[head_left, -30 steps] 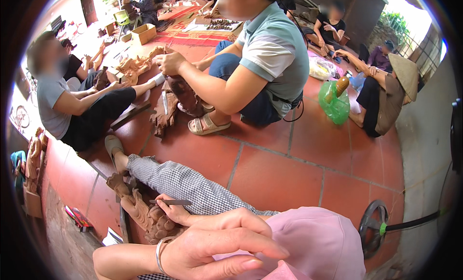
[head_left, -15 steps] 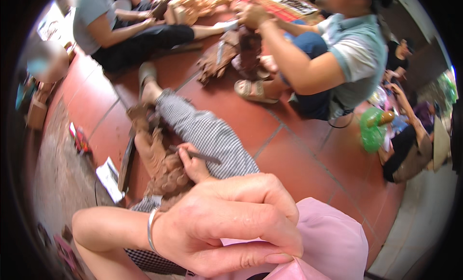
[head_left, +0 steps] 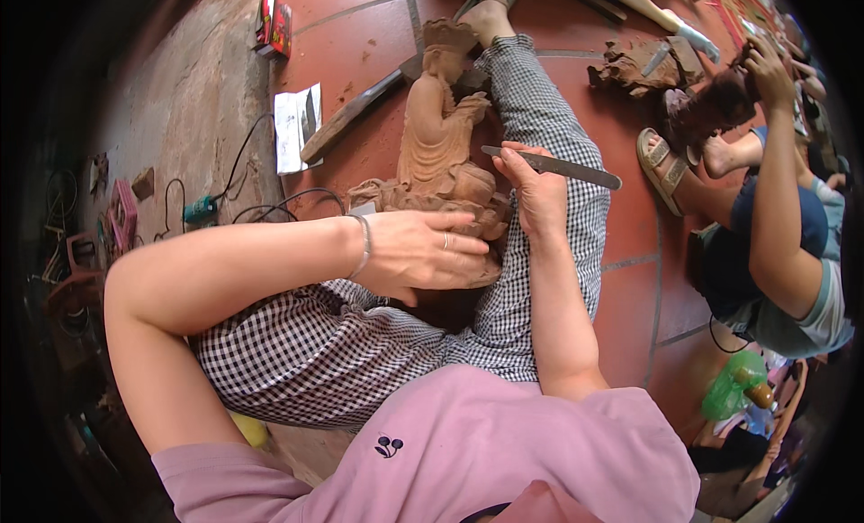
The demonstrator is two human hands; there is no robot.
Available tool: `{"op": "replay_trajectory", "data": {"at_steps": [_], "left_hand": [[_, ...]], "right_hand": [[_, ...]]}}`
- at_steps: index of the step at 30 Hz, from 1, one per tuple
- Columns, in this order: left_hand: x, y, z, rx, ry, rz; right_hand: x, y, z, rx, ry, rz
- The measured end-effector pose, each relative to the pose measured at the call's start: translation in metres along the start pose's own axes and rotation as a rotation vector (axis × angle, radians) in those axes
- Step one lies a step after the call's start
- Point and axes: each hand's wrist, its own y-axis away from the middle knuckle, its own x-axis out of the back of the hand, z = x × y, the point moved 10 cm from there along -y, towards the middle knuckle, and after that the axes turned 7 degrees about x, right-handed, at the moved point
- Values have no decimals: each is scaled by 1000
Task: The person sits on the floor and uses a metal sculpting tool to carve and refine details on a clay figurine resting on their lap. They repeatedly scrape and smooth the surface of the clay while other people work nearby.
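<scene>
A carved reddish-brown wooden statue (head_left: pixel 430 149) of a seated figure with a tall headdress rests between my legs, tilted away from me. My left hand (head_left: pixel 423 248), with a silver bangle and a ring, lies across its lower part, fingers stretched out. How firmly it presses cannot be seen. In my right hand (head_left: pixel 540 194), beside the statue's base, is a long flat metal file (head_left: pixel 571 169). Thumb and fingers close round its left part, and the rounded end points right over my checkered trouser leg.
A wooden bar (head_left: pixel 351 116) and white paper (head_left: pixel 298 131) lie left of the statue. Black cables run to a teal power tool (head_left: pixel 199 210). A red box (head_left: pixel 274 26) stands farther off. At right, a person (head_left: pixel 783 208) handles a dark carving; a green bag (head_left: pixel 733 388) sits behind.
My left hand has let go of the pink cloth it pinched and come down onto the statue, fingers now extended. My right hand keeps the file. The view has tilted down and turned left.
</scene>
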Motion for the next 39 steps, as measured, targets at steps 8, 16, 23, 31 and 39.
{"op": "replay_trajectory", "data": {"at_steps": [8, 16, 23, 31, 39], "left_hand": [[-58, -15, -10, -173, -197, 1], [-60, -20, -11, -133, -163, 4], [-57, -24, -12, -121, -173, 37], [-64, -30, -14, -82, -194, -48], [-61, -30, -12, -75, -211, -36]], "right_hand": [[-40, 1, -13, 111, 583, -166], [-48, -6, -23, 44, 586, -194], [-74, 21, -30, 342, 803, -299], [-95, 33, -40, 583, 1039, -308], [-96, 34, -40, 497, 1062, -322]]}}
